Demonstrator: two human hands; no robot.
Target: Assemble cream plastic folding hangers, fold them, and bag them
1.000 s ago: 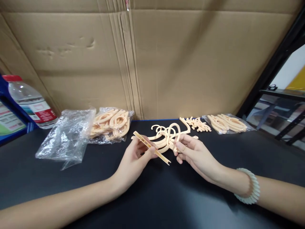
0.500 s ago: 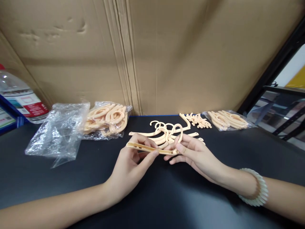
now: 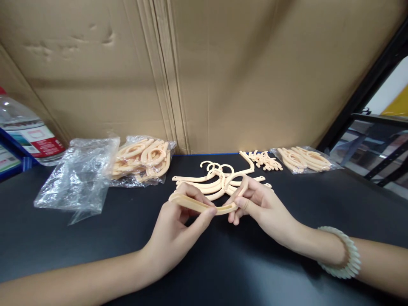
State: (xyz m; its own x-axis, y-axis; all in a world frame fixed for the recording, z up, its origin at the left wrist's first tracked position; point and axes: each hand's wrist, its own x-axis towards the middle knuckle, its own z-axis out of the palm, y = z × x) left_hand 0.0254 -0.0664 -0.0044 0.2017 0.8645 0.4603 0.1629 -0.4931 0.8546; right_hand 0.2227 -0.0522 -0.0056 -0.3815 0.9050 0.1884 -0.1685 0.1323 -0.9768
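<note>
My left hand (image 3: 185, 227) is closed on a cream plastic hanger arm (image 3: 190, 203), thumb on its near side. The arm is tilted, its left end above the knuckles. My right hand (image 3: 259, 204) pinches a curved hanger hook (image 3: 227, 182) at the right end of that arm. The two pieces meet at the right fingertips; whether they are locked together I cannot tell. Just behind my hands, several cream hangers (image 3: 213, 185) lie overlapped on the black table (image 3: 204, 259), partly hidden by my fingers.
A pile of small cream hook pieces (image 3: 266, 160) lies at the back. Clear bags of hanger parts rest on the left (image 3: 143, 159) and right (image 3: 304, 159). A crumpled plastic bag (image 3: 76, 174) and a large bottle (image 3: 28, 127) are on the left. A cardboard wall (image 3: 255, 76) stands behind.
The hanger arm has been turned, so more of its broad side shows. The hook has tipped over with my right hand, whose fingers have closed in further.
</note>
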